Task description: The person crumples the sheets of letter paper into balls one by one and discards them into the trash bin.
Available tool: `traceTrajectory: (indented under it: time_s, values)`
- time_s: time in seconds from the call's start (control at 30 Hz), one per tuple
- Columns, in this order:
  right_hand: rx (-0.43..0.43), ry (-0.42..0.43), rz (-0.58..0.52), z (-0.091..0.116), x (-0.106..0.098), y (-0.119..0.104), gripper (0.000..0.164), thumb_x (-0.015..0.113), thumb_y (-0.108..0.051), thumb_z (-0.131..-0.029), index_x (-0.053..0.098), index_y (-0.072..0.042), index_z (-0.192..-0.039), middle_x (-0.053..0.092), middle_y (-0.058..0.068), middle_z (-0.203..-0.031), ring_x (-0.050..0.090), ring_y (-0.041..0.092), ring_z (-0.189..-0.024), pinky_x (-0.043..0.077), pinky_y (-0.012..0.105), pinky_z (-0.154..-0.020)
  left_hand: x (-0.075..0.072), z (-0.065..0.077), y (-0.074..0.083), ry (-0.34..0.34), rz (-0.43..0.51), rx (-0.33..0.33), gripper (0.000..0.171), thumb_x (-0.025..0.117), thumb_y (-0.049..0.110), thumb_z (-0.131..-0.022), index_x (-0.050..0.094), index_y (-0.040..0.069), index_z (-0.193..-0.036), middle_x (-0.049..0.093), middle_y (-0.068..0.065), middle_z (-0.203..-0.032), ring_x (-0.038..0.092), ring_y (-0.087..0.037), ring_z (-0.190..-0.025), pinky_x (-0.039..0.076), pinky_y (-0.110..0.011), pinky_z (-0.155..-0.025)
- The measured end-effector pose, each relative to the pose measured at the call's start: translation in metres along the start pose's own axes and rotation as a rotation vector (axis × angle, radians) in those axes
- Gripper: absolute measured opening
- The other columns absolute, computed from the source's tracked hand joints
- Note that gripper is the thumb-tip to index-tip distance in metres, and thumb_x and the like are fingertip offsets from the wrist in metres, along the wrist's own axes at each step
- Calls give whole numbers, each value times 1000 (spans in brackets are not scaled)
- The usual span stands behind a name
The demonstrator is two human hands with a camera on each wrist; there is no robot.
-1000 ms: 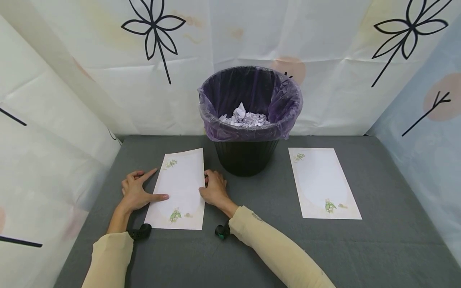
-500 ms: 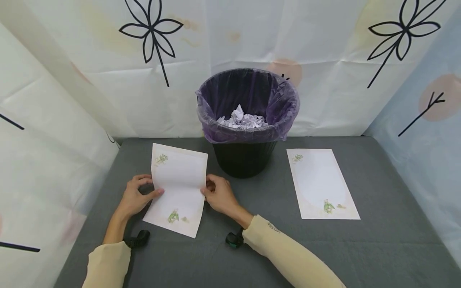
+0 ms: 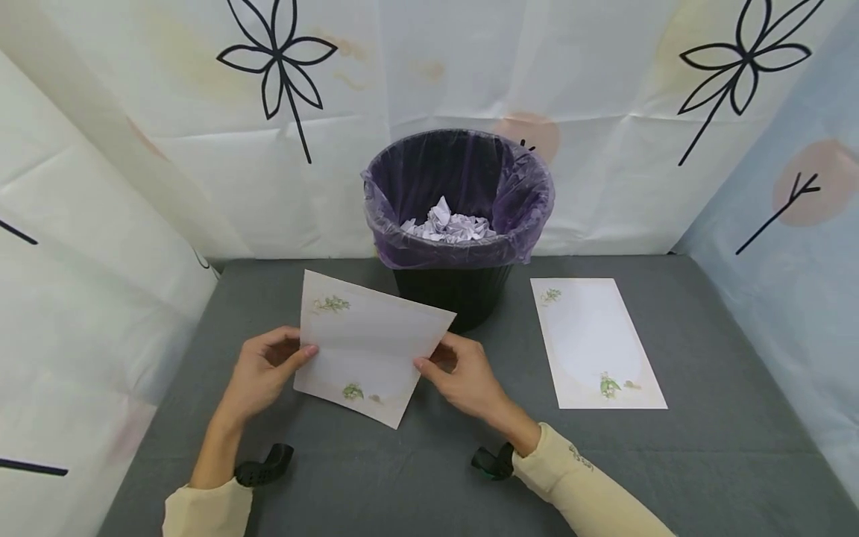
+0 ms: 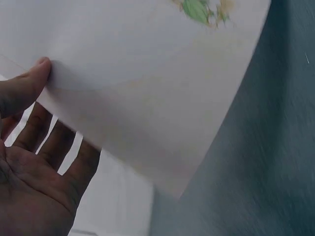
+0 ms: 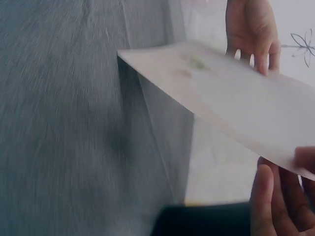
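Observation:
A white sheet of paper with small green plant prints is held up off the table between both hands. My left hand pinches its left edge, thumb on the front and fingers behind, as the left wrist view of the paper shows. On the opposite edge, my right hand pinches with the thumb in front and the other fingers behind. In the right wrist view the paper slants across, apart from the table, with fingers under its edge.
Behind the held sheet stands a black bin with a purple liner and crumpled paper inside. A second printed sheet lies flat to the right on the grey table. Patterned cloth hangs behind.
Both hands have lifted the sheet from the table and turned it clockwise. The right hand has moved to the right, and the left hand has come to grip the left edge.

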State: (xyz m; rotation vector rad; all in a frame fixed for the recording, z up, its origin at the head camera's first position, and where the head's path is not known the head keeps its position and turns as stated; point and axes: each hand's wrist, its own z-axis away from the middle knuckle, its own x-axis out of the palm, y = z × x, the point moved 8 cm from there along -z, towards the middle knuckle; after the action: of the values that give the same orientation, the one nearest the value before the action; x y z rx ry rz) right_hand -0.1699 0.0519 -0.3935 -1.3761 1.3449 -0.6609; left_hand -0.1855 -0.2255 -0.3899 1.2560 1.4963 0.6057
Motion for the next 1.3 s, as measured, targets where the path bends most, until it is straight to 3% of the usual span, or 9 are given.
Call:
traceTrajectory:
  time_s: [0.23, 0.47, 0.6, 0.77, 0.9, 1.03, 1.1, 1.17, 1.3]
  values:
    - [-132, 115, -96, 13, -49, -14, 18, 72, 9, -88, 72, 3, -105, 72, 13, -98, 71, 18, -86, 59, 29, -77, 21, -2, 40, -59, 20, 59, 19, 68, -10, -91, 73, 3, -104, 72, -9, -94, 69, -19, -74, 56, -27, -64]
    - [-231, 227, -181, 26, -95, -31, 20, 67, 21, -85, 69, 12, -102, 73, 7, -96, 71, 15, -80, 59, 23, -69, 39, -7, 72, -78, -37, 105, 20, 71, -4, -92, 74, 10, -106, 72, -6, -94, 68, -15, -81, 57, -25, -70]
    - [-258, 299, -212, 35, -117, -37, 20, 64, 28, -82, 66, 16, -98, 73, 5, -92, 70, 11, -76, 58, 21, -67, 48, -12, 83, -86, -41, 108, 22, 73, -2, -92, 74, 11, -109, 72, -1, -98, 68, -14, -84, 57, -27, -70]
    - [-193, 411, -288, 45, -145, -32, 18, 62, 29, -82, 65, 19, -97, 74, 10, -91, 72, 15, -75, 60, 24, -65, 49, -15, 82, -48, -16, 51, 19, 75, 1, -91, 74, 8, -109, 73, -1, -101, 70, -14, -87, 57, -25, -73]
    - [-192, 462, -454, 51, -161, -31, 19, 58, 31, -84, 63, 23, -100, 74, 19, -95, 75, 23, -78, 62, 32, -66, 48, -17, 78, 9, 119, 38, 19, 75, -5, -89, 73, 1, -107, 72, -9, -97, 71, -16, -82, 59, -28, -70]
    - [-194, 518, -516, 57, -173, -30, 21, 56, 31, -86, 62, 24, -105, 73, 21, -102, 75, 26, -85, 61, 36, -69, 54, -18, 77, 35, 380, 47, 21, 68, -15, -89, 66, -12, -110, 71, -17, -93, 73, -24, -79, 61, -37, -72]
    - [-188, 536, -526, 60, -176, -29, 21, 56, 29, -87, 60, 25, -107, 73, 21, -105, 75, 27, -88, 61, 37, -69, 60, -18, 77, 37, 463, 35, 22, 67, -16, -90, 63, -15, -111, 72, -17, -94, 73, -26, -79, 61, -40, -73]
    - [-183, 543, -535, 60, -177, -28, 21, 56, 28, -88, 59, 25, -108, 72, 21, -107, 75, 27, -89, 61, 38, -70, 67, -18, 78, 40, 489, 22, 23, 67, -14, -90, 62, -16, -113, 73, -16, -95, 74, -25, -79, 62, -41, -72]
    - [-188, 530, -552, 61, -174, -29, 22, 56, 27, -89, 56, 26, -110, 71, 21, -109, 75, 28, -91, 61, 38, -71, 78, -17, 86, 65, 438, 51, 26, 69, -14, -89, 63, -14, -115, 73, -19, -95, 74, -20, -80, 62, -39, -68]
